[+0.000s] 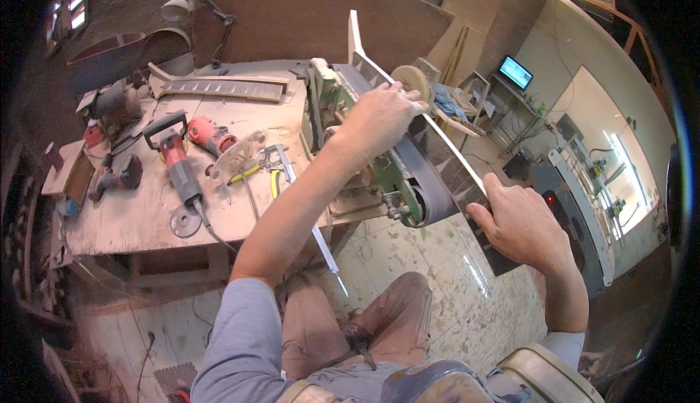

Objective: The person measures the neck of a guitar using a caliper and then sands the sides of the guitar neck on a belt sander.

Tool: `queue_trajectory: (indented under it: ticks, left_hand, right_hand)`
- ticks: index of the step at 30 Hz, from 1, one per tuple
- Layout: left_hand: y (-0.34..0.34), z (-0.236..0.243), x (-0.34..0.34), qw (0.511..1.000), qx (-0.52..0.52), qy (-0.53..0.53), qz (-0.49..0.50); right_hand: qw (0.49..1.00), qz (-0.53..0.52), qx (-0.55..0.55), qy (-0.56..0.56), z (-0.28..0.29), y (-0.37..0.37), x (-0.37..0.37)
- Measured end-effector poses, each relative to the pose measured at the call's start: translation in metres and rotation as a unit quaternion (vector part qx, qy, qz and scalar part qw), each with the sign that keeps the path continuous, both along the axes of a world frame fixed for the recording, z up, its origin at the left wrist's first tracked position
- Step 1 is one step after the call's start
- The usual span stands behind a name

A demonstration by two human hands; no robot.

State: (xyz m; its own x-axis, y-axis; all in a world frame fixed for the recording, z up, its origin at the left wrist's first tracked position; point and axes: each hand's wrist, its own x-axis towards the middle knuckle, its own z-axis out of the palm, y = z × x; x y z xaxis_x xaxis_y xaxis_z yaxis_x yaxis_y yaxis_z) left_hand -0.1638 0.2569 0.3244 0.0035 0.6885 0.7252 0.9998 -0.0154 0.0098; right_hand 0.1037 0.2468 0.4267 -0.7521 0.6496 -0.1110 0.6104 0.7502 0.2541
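Note:
My left hand (383,111) grips the white edge of a long, dark board (492,257) beside the green belt sander (397,177), near a round tan wheel (410,80). My right hand (521,224) holds the same board farther down, at the lower right, with my thumb on its near face. The board stands on edge along the sander's grey belt (430,195), its white edge running diagonally up and away. How much of its far side touches the belt is hidden.
A wooden workbench (109,224) holds a red-and-grey power tool (175,162), drill (109,181), calipers (317,246), clamps and a slotted wooden piece (219,90). A lamp (177,6) stands behind. A screen (515,73) and grey machine (572,221) are at right.

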Motion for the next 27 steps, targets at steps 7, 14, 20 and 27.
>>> queue_trajectory:
  ticks: [7, 14, 20, 27]
  left_hand:
    - [0.027, -0.013, -0.037, 0.996, 0.013, -0.092, -0.009]
    - [0.049, -0.011, -0.117, 0.995, -0.011, -0.073, 0.063]
    - [0.054, -0.001, -0.176, 0.990, -0.041, -0.060, 0.117]
    - [0.061, 0.005, -0.166, 0.990, -0.081, -0.077, 0.084]
  right_hand:
    - [0.997, 0.066, 0.032, 0.030, -0.011, 0.043, -0.047]
    - [0.993, 0.108, 0.023, 0.048, -0.022, 0.090, -0.132]
    - [0.986, 0.139, -0.009, 0.093, -0.026, 0.116, -0.211]
    - [0.986, 0.125, -0.017, 0.110, -0.031, 0.129, -0.225]
